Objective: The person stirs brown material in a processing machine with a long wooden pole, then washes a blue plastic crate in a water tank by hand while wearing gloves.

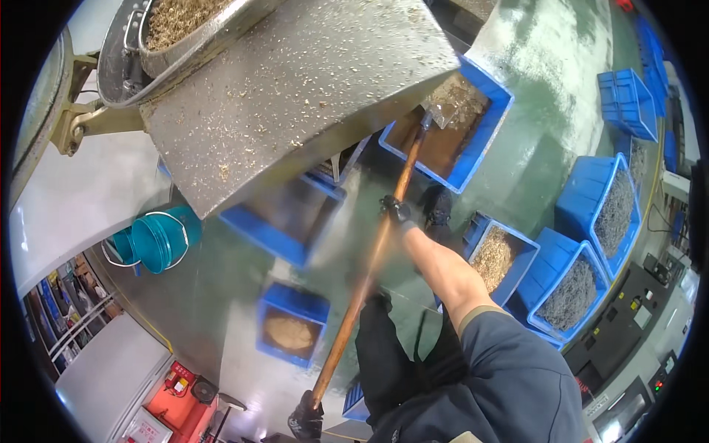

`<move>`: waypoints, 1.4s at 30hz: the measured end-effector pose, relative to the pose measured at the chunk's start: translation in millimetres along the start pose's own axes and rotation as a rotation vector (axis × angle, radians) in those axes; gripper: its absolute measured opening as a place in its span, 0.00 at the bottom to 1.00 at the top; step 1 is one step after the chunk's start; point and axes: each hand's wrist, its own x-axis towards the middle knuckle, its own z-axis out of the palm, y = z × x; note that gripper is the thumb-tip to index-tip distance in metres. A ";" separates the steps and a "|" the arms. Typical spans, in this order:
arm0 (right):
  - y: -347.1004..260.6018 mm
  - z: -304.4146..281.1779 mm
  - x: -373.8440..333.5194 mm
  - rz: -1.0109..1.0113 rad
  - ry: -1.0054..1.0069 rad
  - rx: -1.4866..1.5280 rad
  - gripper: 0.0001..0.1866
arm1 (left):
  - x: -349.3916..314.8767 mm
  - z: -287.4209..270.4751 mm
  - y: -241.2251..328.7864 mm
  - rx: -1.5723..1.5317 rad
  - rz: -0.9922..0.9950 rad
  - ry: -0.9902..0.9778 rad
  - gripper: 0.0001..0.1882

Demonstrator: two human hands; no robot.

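A long-handled shovel point(363, 284) runs slantwise from the lower left up to the far middle. Near the butt of its wooden handle, my left hand point(306, 418), in a dark glove, is closed on the shaft. My right hand point(396, 210), gloved too, grips the handle farther up, with that arm stretched forward. The shovel's metal blade point(443, 109) lies inside a blue crate point(487, 136) that has brownish, wet-looking material on its bottom. Part of that crate is hidden by the metal machine point(303, 81) in front of it.
Metal flakes litter the machine's top. Blue crates stand around me: one with tan powder point(289, 332), one with golden chips point(493, 258), and two with grey shavings point(569, 295). Teal buckets point(159, 240) sit at left. A red box point(177, 406) is at lower left.
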 end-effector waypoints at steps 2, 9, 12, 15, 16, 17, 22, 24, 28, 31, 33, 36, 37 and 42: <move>-6.8 -12.1 -16.5 0.008 -0.011 0.053 0.06 | -14.5 0.0 0.0 -0.389 -0.228 -0.182 0.23; -12.7 -5.8 -141.4 0.187 0.156 -0.090 0.04 | -95.8 -84.8 -0.3 -0.329 -0.280 -0.235 0.19; -25.4 -17.3 -151.4 0.241 0.091 -0.082 0.02 | -126.2 -96.9 2.6 -0.241 -0.267 -0.280 0.17; -28.0 -21.0 -151.6 0.232 0.055 -0.042 0.03 | -157.1 -102.7 12.3 -0.156 -0.225 -0.297 0.16; -41.4 -16.2 -139.2 0.219 0.044 -0.021 0.03 | -158.2 -96.5 17.5 -0.122 -0.213 -0.310 0.16; -47.8 -24.7 -132.9 0.209 0.029 -0.001 0.04 | -159.3 -89.3 21.2 -0.092 -0.197 -0.319 0.16; -80.4 -22.3 -67.2 0.166 0.026 0.117 0.06 | -153.4 -53.0 51.3 0.092 -0.181 -0.349 0.16; -84.5 -37.3 -54.3 0.165 0.047 0.144 0.06 | -152.6 -45.4 57.7 0.158 -0.197 -0.352 0.16; -97.4 -37.5 -41.3 0.193 0.108 0.077 0.05 | -136.2 -27.6 61.7 0.266 -0.214 -0.359 0.18; -115.5 -40.5 -33.8 0.214 0.159 0.026 0.05 | -122.8 -23.0 70.7 0.347 -0.232 -0.367 0.19; -121.9 -39.3 -28.4 0.215 0.182 -0.020 0.05 | -95.6 -14.8 65.5 0.388 -0.234 -0.385 0.21; -127.5 -70.5 2.2 0.202 0.224 -0.053 0.05 | -70.9 -0.3 46.2 -0.277 -0.769 -0.216 0.18; -121.5 -76.3 8.5 0.197 0.216 -0.037 0.05 | -67.7 -4.5 49.3 -0.282 -0.771 -0.205 0.18; -109.0 -81.2 52.8 0.130 0.138 0.017 0.05 | -14.5 -44.1 12.9 -0.440 -0.611 0.118 0.11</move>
